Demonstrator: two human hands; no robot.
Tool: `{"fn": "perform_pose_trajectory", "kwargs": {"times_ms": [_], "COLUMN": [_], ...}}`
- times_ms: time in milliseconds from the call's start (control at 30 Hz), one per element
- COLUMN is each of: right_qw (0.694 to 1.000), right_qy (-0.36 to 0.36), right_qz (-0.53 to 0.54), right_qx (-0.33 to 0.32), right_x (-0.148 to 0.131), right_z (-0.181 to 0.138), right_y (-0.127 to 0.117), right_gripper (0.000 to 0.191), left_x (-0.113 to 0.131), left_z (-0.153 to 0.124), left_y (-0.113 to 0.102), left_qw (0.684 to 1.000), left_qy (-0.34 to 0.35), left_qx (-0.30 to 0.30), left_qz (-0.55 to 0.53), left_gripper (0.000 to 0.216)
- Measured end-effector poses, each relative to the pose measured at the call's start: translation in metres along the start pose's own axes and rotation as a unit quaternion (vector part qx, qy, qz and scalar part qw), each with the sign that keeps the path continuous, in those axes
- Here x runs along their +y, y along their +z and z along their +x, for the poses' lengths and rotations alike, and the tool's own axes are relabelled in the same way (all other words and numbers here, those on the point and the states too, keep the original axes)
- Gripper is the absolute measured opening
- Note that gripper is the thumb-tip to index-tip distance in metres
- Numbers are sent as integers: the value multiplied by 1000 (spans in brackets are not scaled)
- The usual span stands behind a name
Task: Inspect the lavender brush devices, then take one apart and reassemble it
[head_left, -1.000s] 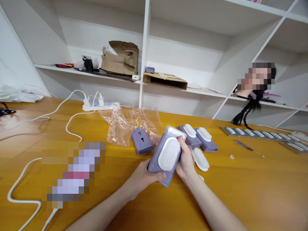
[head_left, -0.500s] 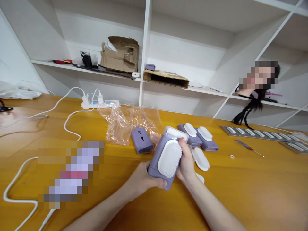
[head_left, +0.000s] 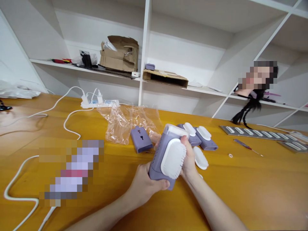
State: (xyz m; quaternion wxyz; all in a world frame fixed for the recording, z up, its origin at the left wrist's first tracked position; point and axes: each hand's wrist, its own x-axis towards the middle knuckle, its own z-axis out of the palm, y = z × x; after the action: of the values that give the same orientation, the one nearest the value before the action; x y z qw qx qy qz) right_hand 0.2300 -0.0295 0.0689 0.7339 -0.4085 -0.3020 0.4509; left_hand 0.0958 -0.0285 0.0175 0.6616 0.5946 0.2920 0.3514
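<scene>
Both hands grip a purple box-shaped device (head_left: 157, 168) with a clear top and a white oval bristled pad (head_left: 174, 158) on its front. My left hand (head_left: 145, 184) wraps the lower left side, thumb across the bottom of the front. My right hand (head_left: 189, 157) holds the right side, its thumb near the upper edge of the pad; its other fingers are hidden behind. Just left of the device, a purple housing (head_left: 141, 141) with keyhole-shaped slots lies on the table. A loose white bristled pad (head_left: 201, 158) rests to the right of my right hand.
Two similar purple devices (head_left: 207, 141) with white pads stand behind. A screwdriver (head_left: 244, 144), a small ring (head_left: 230, 155) and a metal strip of white parts (head_left: 252, 133) lie right. Clear plastic bags (head_left: 120, 128), a power strip (head_left: 103, 103) and a blurred-out, corded object (head_left: 74, 173) are left.
The device has turned slightly in my hands, so more of its perforated left side shows and the pad sits further right. Both hands keep their hold.
</scene>
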Motion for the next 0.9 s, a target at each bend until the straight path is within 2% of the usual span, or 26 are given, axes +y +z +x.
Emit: {"fn": "perform_pose_trajectory", "kwargs": {"times_ms": [67,200,300,533,700,900], "right_qw": [1000,998,997,997,990,994], "right_qy": [4,56,69,-61,-115,-97], "right_qz": [-8,-18,-25,-27,-63,-28], "right_qx": [6,-23,-31,44,41,36], "right_x": [-2,-9,-10,-3,-7,-5], "right_z": [1,1,1,3,6,10], "right_y": [0,2,3,3,5,0], "right_gripper": [38,43,44,34,30,34], "left_x": [0,2,1,-9,-9,-7], "left_z": [0,-2,-2,6,9,5], "left_y": [0,0,1,3,5,6], "left_qw": [1000,996,996,995,983,978], "left_qy": [0,6,5,-28,-47,-14], "left_qx": [-9,-55,-48,34,24,19], "left_qz": [-26,-71,-73,-94,-175,-205], "left_gripper": [23,27,26,26,42,53]}}
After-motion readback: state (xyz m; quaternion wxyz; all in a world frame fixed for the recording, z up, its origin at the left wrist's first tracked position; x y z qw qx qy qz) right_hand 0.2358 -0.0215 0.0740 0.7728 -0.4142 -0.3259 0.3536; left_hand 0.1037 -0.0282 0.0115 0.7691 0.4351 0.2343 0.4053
